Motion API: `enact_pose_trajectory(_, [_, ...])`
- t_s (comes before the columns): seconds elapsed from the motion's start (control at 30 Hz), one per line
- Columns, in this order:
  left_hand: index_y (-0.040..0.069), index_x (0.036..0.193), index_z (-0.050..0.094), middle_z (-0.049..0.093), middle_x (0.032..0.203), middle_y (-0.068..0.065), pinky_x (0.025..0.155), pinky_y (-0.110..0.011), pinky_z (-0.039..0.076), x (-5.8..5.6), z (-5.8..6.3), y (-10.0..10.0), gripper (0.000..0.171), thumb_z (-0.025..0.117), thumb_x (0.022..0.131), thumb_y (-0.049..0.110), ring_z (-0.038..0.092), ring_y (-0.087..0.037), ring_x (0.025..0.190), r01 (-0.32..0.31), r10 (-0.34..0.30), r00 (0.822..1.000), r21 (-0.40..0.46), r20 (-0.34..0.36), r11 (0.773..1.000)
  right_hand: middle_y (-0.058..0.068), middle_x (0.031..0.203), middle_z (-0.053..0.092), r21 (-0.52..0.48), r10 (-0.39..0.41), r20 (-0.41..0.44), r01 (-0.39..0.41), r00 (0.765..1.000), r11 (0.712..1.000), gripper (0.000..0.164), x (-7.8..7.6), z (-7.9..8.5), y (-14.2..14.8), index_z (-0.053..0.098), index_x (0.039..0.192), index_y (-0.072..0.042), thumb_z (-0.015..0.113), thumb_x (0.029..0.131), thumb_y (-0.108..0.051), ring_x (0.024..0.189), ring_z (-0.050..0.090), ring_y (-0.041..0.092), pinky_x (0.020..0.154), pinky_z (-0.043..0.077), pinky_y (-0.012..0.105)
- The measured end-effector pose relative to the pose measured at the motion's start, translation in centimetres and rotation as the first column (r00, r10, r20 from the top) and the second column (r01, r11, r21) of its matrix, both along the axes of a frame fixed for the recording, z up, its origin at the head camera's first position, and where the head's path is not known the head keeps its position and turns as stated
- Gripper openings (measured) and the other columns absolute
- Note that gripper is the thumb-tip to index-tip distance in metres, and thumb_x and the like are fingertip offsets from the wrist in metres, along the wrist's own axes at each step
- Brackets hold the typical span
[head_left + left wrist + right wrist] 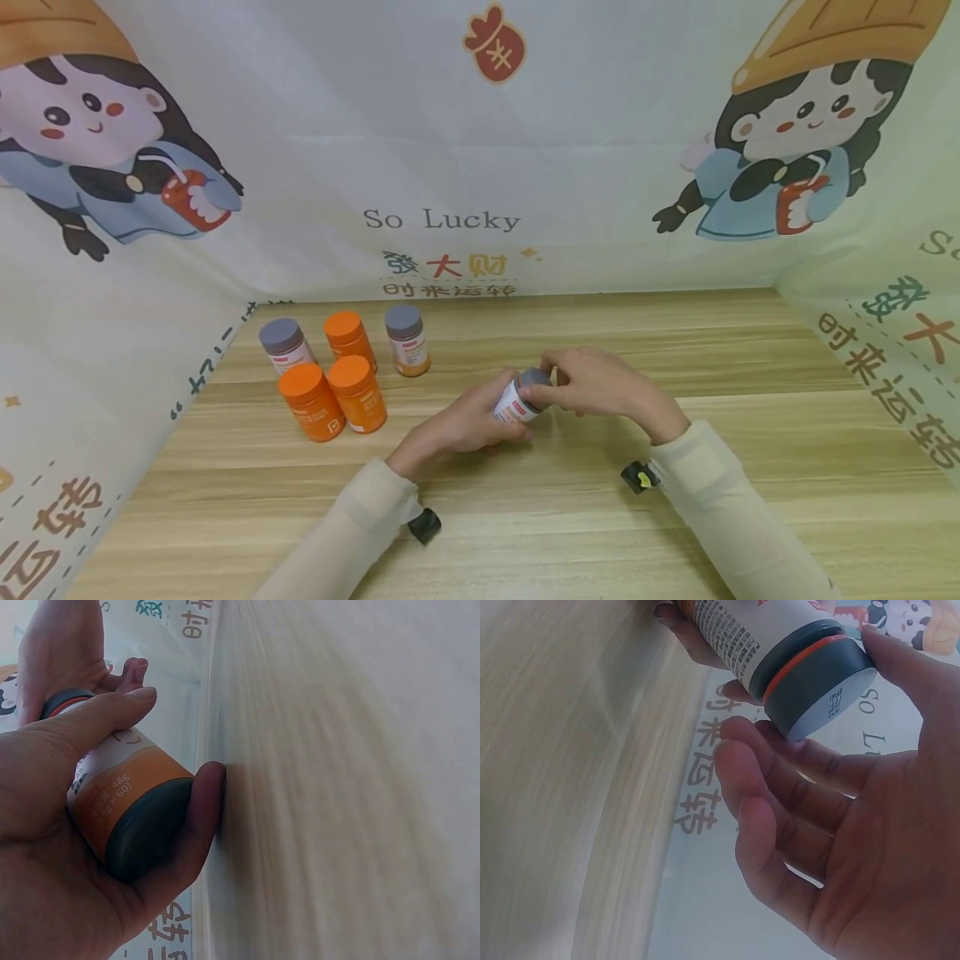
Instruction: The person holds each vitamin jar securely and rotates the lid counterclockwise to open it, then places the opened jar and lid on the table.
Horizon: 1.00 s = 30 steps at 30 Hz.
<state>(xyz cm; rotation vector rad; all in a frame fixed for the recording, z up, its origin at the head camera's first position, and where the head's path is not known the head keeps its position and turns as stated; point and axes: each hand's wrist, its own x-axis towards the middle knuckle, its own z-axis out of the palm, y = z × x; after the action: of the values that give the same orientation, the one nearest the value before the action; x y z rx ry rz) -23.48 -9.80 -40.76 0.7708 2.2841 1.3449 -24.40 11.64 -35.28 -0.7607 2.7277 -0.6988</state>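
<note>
My left hand [468,423] grips a supplement bottle [512,406] with a white and orange label, tilted toward the right hand. In the left wrist view the thumb lies along the label, and a finger [204,799] curls around the dark base. My right hand [603,385] pinches the bottle's grey cap [821,690] between thumb and forefinger, its other fingers loosely curled below. An orange ring shows under the cap in the right wrist view. The bottle is held low over the wooden table [570,525].
To the left stand three orange bottles, one in front [313,410], one beside it [362,402] and one behind [351,340]. Two grey-capped bottles stand there too, one at the far left [283,343] and one nearer the middle [408,346]. A printed cloth [600,208] walls the back and sides.
</note>
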Motion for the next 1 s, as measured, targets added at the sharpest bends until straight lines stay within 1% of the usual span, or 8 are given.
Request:
enact_pose_trajectory(0.13, [0.025, 0.128, 0.042, 0.059, 0.098, -0.008, 0.047, -0.028, 0.048, -0.08, -0.12, 0.01, 0.053, 0.072, 0.085, 0.014, 0.054, -0.015, 0.065, 0.002, -0.002, 1.000, 0.000, -0.001, 1.000, 0.000, 0.068, 0.065, -0.011, 0.002, 0.009, -0.001, 1.000, 1.000, 0.050, -0.03, -0.01, 0.01, 0.060, 0.104, -0.021, 0.055, 0.084, -0.067, 0.055, 0.063, 0.021, 0.048, 0.048, 0.032])
enact_pose_trajectory(0.33, [0.024, 0.126, 0.043, 0.059, 0.099, -0.008, 0.048, -0.030, 0.050, -0.12, -0.10, 0.00, 0.051, 0.072, 0.085, 0.014, 0.055, -0.016, 0.066, 0.003, -0.003, 1.000, -0.004, 0.002, 1.000, -0.001, 0.072, 0.065, -0.015, 0.001, -0.001, -0.001, 1.000, 1.000, 0.049, -0.02, 0.04, 0.02, 0.060, 0.105, -0.021, 0.055, 0.085, -0.065, 0.054, 0.060, 0.013, 0.050, 0.048, 0.032])
enact_pose_trajectory(0.43, [0.025, 0.126, 0.043, 0.059, 0.098, -0.008, 0.048, -0.030, 0.050, -0.10, -0.10, 0.00, 0.052, 0.073, 0.085, 0.014, 0.055, -0.016, 0.066, 0.000, 0.000, 1.000, -0.006, 0.004, 1.000, -0.002, 0.073, 0.065, -0.017, 0.003, -0.003, -0.003, 1.000, 1.000, 0.050, -0.01, 0.10, 0.04, 0.060, 0.107, -0.020, 0.054, 0.086, -0.065, 0.054, 0.060, 0.012, 0.050, 0.048, 0.032])
enact_pose_trajectory(0.57, [0.025, 0.124, 0.043, 0.059, 0.098, -0.008, 0.048, -0.031, 0.051, -0.04, -0.06, 0.04, 0.050, 0.072, 0.085, 0.014, 0.055, -0.016, 0.066, -0.001, 0.001, 1.000, -0.008, 0.005, 1.000, -0.003, 0.070, 0.064, -0.004, 0.000, -0.008, 0.000, 1.000, 1.000, 0.049, 0.01, 0.18, 0.02, 0.061, 0.100, -0.021, 0.052, 0.086, -0.067, 0.055, 0.060, 0.012, 0.050, 0.048, 0.032])
enact_pose_trajectory(0.63, [0.024, 0.123, 0.044, 0.059, 0.098, -0.008, 0.048, -0.031, 0.051, 0.00, -0.02, 0.07, 0.049, 0.073, 0.085, 0.014, 0.055, -0.016, 0.066, -0.006, 0.006, 1.000, -0.009, 0.008, 1.000, -0.004, 0.069, 0.063, 0.004, -0.001, -0.016, 0.001, 1.000, 1.000, 0.046, 0.06, 0.22, 0.00, 0.061, 0.098, -0.021, 0.054, 0.086, -0.065, 0.055, 0.060, 0.012, 0.050, 0.048, 0.032])
enact_pose_trajectory(0.77, [0.024, 0.123, 0.044, 0.059, 0.099, -0.008, 0.049, -0.031, 0.051, 0.06, 0.10, 0.09, 0.049, 0.073, 0.085, 0.015, 0.055, -0.016, 0.067, -0.011, 0.012, 1.000, -0.010, 0.020, 1.000, -0.004, 0.071, 0.064, 0.005, -0.004, -0.011, 0.004, 1.000, 1.000, 0.046, 0.09, 0.22, -0.04, 0.060, 0.102, -0.022, 0.054, 0.087, -0.064, 0.056, 0.060, 0.012, 0.050, 0.048, 0.031])
enact_pose_trajectory(0.87, [0.024, 0.125, 0.043, 0.060, 0.100, -0.007, 0.049, -0.031, 0.052, 0.09, 0.17, 0.08, 0.051, 0.073, 0.085, 0.016, 0.056, -0.016, 0.070, -0.008, 0.008, 1.000, -0.012, 0.022, 1.000, -0.005, 0.071, 0.064, 0.013, -0.005, -0.015, 0.005, 1.000, 1.000, 0.047, 0.07, 0.19, -0.03, 0.061, 0.101, -0.022, 0.052, 0.087, -0.066, 0.057, 0.060, 0.012, 0.050, 0.047, 0.031])
enact_pose_trajectory(1.0, [0.022, 0.124, 0.043, 0.060, 0.099, -0.008, 0.048, -0.031, 0.052, 0.07, 0.14, 0.08, 0.050, 0.073, 0.085, 0.017, 0.056, -0.016, 0.069, -0.006, 0.006, 1.000, -0.013, 0.017, 1.000, -0.005, 0.071, 0.063, 0.022, 0.001, -0.033, 0.000, 0.999, 1.000, 0.045, 0.03, 0.13, -0.01, 0.061, 0.100, -0.022, 0.055, 0.086, -0.064, 0.057, 0.059, 0.011, 0.050, 0.046, 0.030])
